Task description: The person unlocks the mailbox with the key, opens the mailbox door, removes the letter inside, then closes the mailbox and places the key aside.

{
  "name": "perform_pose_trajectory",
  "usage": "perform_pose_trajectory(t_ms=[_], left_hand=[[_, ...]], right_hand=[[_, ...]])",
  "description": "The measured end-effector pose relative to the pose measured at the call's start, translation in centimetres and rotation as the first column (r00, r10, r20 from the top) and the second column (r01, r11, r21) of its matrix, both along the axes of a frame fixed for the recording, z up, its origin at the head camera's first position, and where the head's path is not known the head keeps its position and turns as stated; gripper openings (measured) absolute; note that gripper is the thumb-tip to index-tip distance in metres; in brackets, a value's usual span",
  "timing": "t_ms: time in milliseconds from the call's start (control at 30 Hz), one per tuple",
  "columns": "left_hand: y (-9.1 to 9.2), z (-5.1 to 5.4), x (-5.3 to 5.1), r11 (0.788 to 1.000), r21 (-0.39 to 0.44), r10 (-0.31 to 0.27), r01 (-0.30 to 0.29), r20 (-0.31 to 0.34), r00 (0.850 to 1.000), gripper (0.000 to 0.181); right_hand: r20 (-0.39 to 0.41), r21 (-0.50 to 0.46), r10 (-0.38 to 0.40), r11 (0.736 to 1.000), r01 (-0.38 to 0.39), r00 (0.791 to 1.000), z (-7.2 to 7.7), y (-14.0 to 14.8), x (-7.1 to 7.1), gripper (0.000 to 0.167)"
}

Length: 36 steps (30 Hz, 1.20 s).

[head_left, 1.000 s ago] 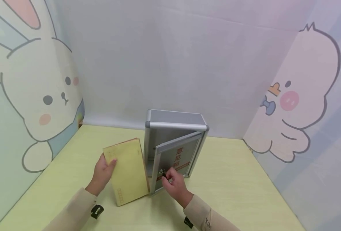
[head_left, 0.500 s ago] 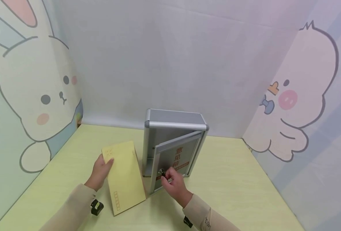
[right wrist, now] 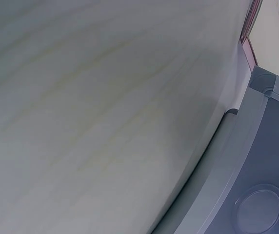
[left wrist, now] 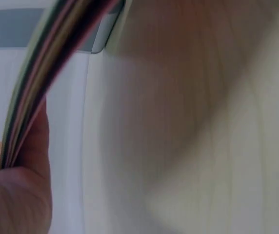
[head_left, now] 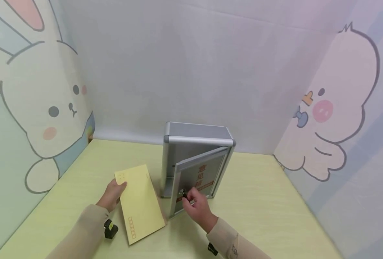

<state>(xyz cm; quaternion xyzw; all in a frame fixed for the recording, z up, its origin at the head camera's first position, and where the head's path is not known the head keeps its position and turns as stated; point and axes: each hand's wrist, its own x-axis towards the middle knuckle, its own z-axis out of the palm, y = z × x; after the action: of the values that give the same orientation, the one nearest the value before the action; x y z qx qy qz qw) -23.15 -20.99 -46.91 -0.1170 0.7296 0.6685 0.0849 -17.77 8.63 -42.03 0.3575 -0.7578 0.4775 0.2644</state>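
Note:
A stack of yellow envelopes (head_left: 141, 207) slants over the table, its lower right corner near the box door. My left hand (head_left: 111, 194) grips its left edge, thumb on the front; the left wrist view shows several layered edges (left wrist: 44, 63). Right of it stands a grey metal suggestion box (head_left: 198, 130), its door (head_left: 193, 176) ajar and swung toward me, with red characters on the front. At the door's lock (head_left: 182, 192), my right hand (head_left: 198, 210) pinches a small dark key, mostly hidden by the fingers. The box interior (head_left: 181, 153) is partly visible behind the door.
The box stands on a pale yellow table (head_left: 259, 201). A light cloth backdrop (head_left: 191, 72) rises behind, with side panels bearing a cartoon rabbit (head_left: 45, 108) and a cartoon chick (head_left: 343, 93). Each forearm carries a black wrist device (head_left: 110, 229).
My left hand has lowered the envelopes slightly toward me and left, and their front face now shows printed squares at the top. My right hand stays at the lock; the door has not moved.

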Motion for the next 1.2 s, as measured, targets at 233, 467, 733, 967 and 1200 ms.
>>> perform_pose_trajectory(t_ms=[233,467,733,967,1200], left_hand=[[-0.9,-0.8,-0.5,1.000,-0.007,-0.009,0.009,0.040,0.999,0.050],[-1.2,-1.5,-0.8,1.000,-0.022,-0.016,0.018,0.081,0.997,0.049],[-1.1,-2.2,-1.0,1.000,-0.026,0.017,-0.013,0.157,0.988,0.049],[-0.9,-2.9,-1.1,1.000,-0.024,0.022,-0.019,0.145,0.989,0.049],[-0.9,-3.2,-0.9,0.994,-0.076,0.093,-0.084,0.123,0.988,0.047]], right_hand=[[0.010,-0.009,0.022,1.000,-0.022,1.000,-0.1,0.2,0.0,0.025],[0.015,-0.001,0.015,1.000,-0.015,1.000,0.0,0.2,0.1,0.024],[-0.027,0.005,0.000,1.000,0.000,1.000,0.1,0.1,0.1,0.025],[-0.027,0.008,-0.002,1.000,0.003,1.000,0.1,0.2,0.0,0.025],[-0.020,0.010,-0.008,1.000,0.008,1.000,0.0,0.1,0.0,0.025]])
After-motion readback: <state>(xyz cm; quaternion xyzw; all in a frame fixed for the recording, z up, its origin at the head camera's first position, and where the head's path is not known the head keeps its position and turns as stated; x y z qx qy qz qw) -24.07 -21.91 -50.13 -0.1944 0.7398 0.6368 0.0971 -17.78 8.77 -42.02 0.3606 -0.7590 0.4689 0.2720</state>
